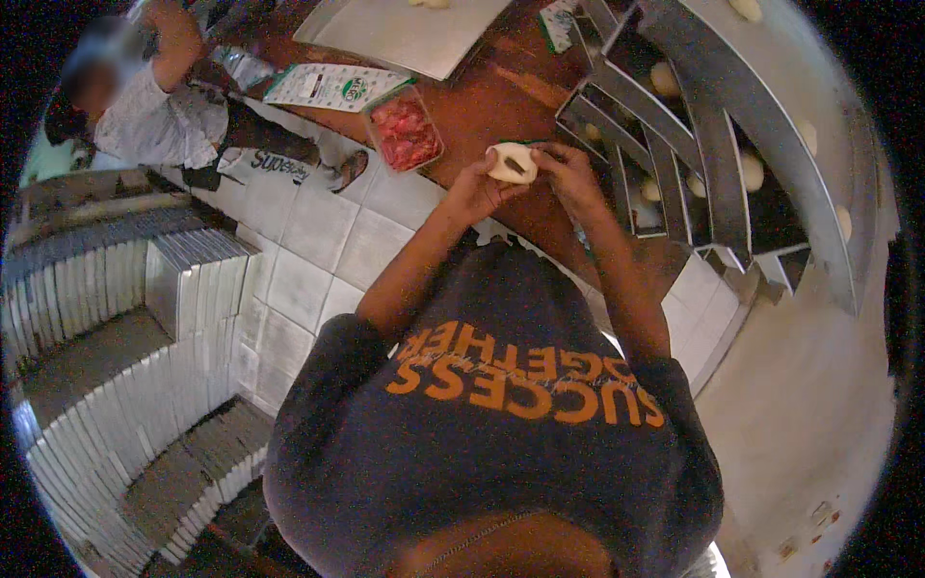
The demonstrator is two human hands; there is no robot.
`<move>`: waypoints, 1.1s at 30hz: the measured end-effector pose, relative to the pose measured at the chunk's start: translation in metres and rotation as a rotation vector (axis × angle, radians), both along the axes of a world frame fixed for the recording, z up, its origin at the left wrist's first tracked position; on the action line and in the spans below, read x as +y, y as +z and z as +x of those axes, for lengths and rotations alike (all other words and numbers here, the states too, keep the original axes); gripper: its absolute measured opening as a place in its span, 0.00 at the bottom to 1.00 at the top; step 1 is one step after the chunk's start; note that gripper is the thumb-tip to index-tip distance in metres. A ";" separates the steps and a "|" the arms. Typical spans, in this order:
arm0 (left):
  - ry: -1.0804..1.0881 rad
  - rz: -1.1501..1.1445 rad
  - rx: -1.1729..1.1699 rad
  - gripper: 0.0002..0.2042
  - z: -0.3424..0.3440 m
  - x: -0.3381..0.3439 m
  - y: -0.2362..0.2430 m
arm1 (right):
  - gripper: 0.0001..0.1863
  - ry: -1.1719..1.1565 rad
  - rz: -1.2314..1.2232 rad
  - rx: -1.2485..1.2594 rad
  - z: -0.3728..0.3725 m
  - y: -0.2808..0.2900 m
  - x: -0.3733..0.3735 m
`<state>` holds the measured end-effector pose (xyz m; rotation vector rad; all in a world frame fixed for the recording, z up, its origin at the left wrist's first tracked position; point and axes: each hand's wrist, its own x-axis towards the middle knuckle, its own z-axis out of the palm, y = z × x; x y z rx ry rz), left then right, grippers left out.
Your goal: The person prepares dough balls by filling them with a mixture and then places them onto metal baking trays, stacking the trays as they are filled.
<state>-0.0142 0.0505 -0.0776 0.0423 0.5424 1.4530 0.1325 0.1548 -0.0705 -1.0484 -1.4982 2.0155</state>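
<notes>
A flat piece of pale dough (502, 171) with a dark brown strip on top is held up by the edge of the brown table. My left hand (470, 193) grips its left side, thumb on the rim. On the other side, the fingers of my right hand (570, 175) pinch the dough's right edge. Just left of my hands, a clear plastic tub (440, 154) of red pieces sits at the table's edge. What the red pieces and the brown strip are, I cannot make out.
Trays with pale dough pieces (752, 171) are stacked at the right. A white and green printed packet (323, 89) and a large metal tray (385, 37) lie on the table (501, 101). Another person (164, 120) is at the far left. Stacked grey slabs (116, 424) fill the lower left.
</notes>
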 end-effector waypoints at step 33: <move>-0.400 -0.047 0.231 0.17 0.267 -0.041 0.142 | 0.15 -0.771 1.197 -0.377 0.225 0.121 -0.162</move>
